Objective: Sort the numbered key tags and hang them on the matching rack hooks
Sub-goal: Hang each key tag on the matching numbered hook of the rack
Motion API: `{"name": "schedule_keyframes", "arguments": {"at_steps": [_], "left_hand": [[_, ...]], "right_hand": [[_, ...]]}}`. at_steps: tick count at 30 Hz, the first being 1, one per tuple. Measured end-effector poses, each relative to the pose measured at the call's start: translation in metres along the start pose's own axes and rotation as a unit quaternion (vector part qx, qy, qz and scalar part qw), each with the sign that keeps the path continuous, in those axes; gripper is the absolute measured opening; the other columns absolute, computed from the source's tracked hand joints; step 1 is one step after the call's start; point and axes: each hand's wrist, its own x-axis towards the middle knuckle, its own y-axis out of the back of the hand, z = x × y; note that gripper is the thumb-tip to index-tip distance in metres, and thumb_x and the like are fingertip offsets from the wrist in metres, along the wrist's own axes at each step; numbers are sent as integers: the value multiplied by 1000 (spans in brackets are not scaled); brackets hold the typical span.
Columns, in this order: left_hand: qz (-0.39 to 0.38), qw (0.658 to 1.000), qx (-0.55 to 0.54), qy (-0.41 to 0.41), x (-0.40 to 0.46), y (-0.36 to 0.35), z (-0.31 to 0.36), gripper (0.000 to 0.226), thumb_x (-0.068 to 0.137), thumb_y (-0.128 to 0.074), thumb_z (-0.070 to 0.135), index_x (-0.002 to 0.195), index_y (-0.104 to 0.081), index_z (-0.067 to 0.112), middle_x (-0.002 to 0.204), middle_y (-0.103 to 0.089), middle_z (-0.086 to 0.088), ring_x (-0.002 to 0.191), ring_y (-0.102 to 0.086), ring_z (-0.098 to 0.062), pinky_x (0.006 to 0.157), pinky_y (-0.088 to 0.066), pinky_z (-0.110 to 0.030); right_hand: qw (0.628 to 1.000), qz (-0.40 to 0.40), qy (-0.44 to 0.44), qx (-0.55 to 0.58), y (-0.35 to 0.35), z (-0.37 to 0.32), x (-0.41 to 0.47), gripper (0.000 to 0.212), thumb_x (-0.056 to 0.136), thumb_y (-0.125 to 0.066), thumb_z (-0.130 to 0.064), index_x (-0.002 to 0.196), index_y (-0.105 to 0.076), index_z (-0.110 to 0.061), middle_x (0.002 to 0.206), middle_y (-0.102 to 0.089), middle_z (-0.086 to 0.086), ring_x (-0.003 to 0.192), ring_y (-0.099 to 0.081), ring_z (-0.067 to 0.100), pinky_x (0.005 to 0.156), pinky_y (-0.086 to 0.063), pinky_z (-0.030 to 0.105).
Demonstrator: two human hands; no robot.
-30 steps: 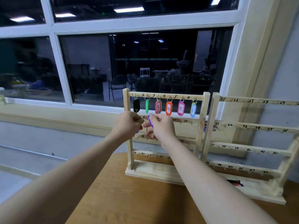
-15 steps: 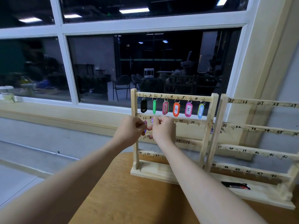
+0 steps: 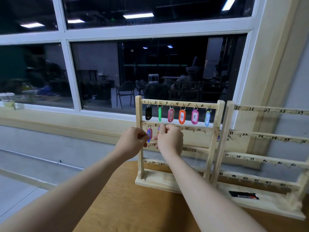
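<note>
A wooden key rack [image 3: 214, 131] stands on the table, its hooks numbered. Several coloured tags hang along the top bar on hooks 1 to 6: black [image 3: 148, 113], green [image 3: 159, 114], pink "3" [image 3: 170, 115], orange "4" [image 3: 182, 116], magenta "5" [image 3: 194, 117], blue "6" [image 3: 207, 118]. A pink and blue tag [image 3: 149, 135] hangs from hook 7 on the second bar, and my left hand [image 3: 133, 142] touches its lower edge with curled fingers. My right hand [image 3: 169, 138] pinches a purple tag [image 3: 159, 128] up by hook 8; most of that tag is hidden.
A second wooden rack [image 3: 267, 158], numbered 25 upward, stands to the right against the first. A black packet [image 3: 243, 195] lies on its base. Both racks sit on a wooden table [image 3: 133, 203] in front of a dark window [image 3: 150, 72].
The camera has turned left, shifting the racks right in view. Both hands have risen from the third bar to the second. The pink and blue tag now hangs on hook 7.
</note>
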Motion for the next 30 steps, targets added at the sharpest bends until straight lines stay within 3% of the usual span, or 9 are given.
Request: {"name": "schedule_keyframes", "arguments": {"at_steps": [8,12,16,20,22,24,27,30], "left_hand": [[-1,1000,3,-1,-5,1,-4,21,96,-64,16,76,-68,20,67,-71,6,53,-59,6,50,-37,-7],[-1,1000,10,4,-8,1,-8,23,96,-64,16,75,-67,22,67,-71,6,57,-62,4,56,-41,-13],[-7,1000,19,4,-11,-1,-5,22,96,-64,17,75,-67,23,66,-71,7,56,-62,6,52,-38,-9],[-24,999,25,8,-17,-8,0,24,95,-65,18,72,-68,24,63,-71,8,61,-67,-14,54,-50,-24],[-38,999,24,5,-19,-14,6,24,95,-65,18,72,-69,24,63,-71,8,63,-67,-15,55,-49,-21],[-52,998,21,-5,-22,-23,15,24,96,-65,19,73,-69,24,64,-71,8,58,-62,-7,51,-42,-13],[-66,998,5,-20,-27,-45,34,21,96,-65,19,76,-69,23,66,-71,8,56,-60,0,49,-39,-11],[-88,996,-15,-26,-35,-85,55,21,94,-66,17,73,-70,21,63,-71,8,61,-66,-8,52,-49,-22]], "right_hand": [[1000,-19,-4,4,2,7,-3,40,101,-50,-38,66,-61,-22,60,-68,-2,54,-67,24,60,-61,43],[995,-96,-4,8,14,17,-7,33,105,-49,-32,81,-64,-17,65,-71,-4,45,-66,15,61,-61,40],[984,-172,-26,23,30,30,-8,25,106,-48,-29,90,-64,-18,73,-73,-3,46,-67,19,53,-55,35],[977,-208,-29,26,54,47,-11,24,106,-50,-25,88,-65,-19,72,-74,3,47,-64,21,46,-48,28],[976,-214,-34,26,72,58,-14,22,106,-50,-23,92,-67,-18,74,-73,5,48,-63,18,44,-45,23],[977,-211,-39,15,94,70,-15,21,106,-51,-23,95,-69,-17,72,-74,5,49,-64,16,44,-44,20],[981,-189,-50,-10,139,92,-14,23,104,-53,-21,89,-70,-16,70,-74,3,52,-66,17,47,-46,23],[985,-153,-52,-52,196,122,-15,25,103,-53,-20,85,-70,-14,67,-73,2,49,-63,15,49,-47,27]]}}
